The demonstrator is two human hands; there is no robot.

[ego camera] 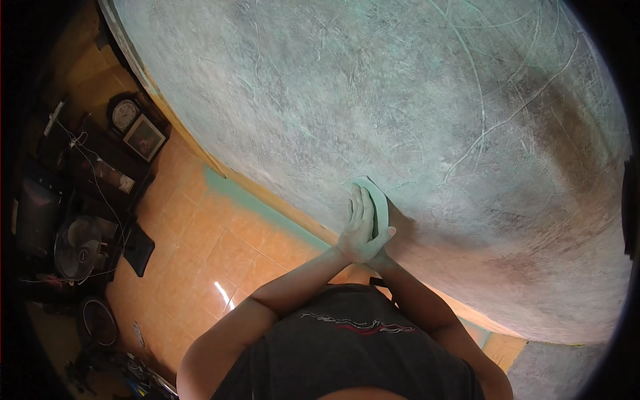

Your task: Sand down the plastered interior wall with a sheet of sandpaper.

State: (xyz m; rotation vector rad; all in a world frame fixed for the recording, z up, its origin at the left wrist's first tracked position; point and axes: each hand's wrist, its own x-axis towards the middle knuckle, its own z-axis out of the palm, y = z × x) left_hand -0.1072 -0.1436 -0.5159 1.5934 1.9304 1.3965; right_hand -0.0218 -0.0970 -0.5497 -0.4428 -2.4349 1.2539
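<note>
A large plastered wall (pixel 320 110), mottled grey and pale green with fine cracks and scratches, fills the upper view. Low on it, my left hand (pixel 359 225) lies flat with its fingers pointing up and its thumb out to the right. It presses a thin, pale green sheet (pixel 381 205), perhaps sandpaper, against the wall; the sheet's right edge bends away from the surface. My right hand (pixel 377 259) comes in from the right and meets the left at the wrist. Most of it is hidden behind the left, so its grip cannot be seen.
Orange floor tiles (pixel 235 250) lie below and left, with pale green dust (pixel 250 202) along the wall's foot. At the left stand a fan (pixel 80 247), a clock (pixel 125 115), a framed picture (pixel 145 138) and dark furniture with loose cables. A wheel-like ring (pixel 99 322) is at lower left.
</note>
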